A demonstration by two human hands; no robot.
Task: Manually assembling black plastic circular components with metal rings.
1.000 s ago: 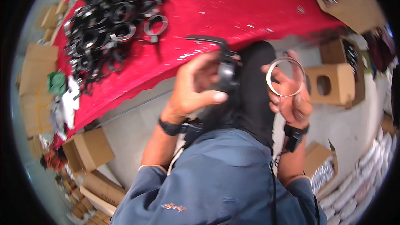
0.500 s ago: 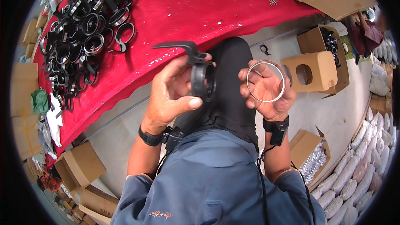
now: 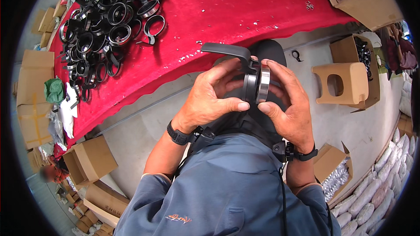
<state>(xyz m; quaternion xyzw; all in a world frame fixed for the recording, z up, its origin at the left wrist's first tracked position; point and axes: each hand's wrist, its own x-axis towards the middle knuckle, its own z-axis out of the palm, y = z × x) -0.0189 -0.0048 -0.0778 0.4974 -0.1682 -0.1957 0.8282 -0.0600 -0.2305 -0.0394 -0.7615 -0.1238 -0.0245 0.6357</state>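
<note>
Over my lap, my left hand [image 3: 214,94] grips a black plastic ring with a long curved handle [image 3: 227,51], its thumb on the near side. My right hand [image 3: 291,100] pinches a shiny metal ring [image 3: 264,84] between fingers and thumb. Both rings stand on edge, face to face, the metal one at the right side of the black one. They look to be touching or nearly so; whether one sits inside the other I cannot tell. A large pile of black handled rings [image 3: 120,34], several with metal bands, lies on the red-covered table at the left.
The red tablecloth [image 3: 245,0] carries small pale scraps. A carton of metal rings [image 3: 372,2] stands at the far right. On the floor are a black ring [image 3: 297,55], an open carton [image 3: 341,81], another with silvery pieces [image 3: 326,161], and empty cartons [image 3: 94,157] at left. Wrapped bundles [image 3: 372,196] fill the right edge.
My hands have come together from apart, bringing the metal ring up against the black handled ring. The metal ring has turned from face-on to edge-on. The view has shifted somewhat.
</note>
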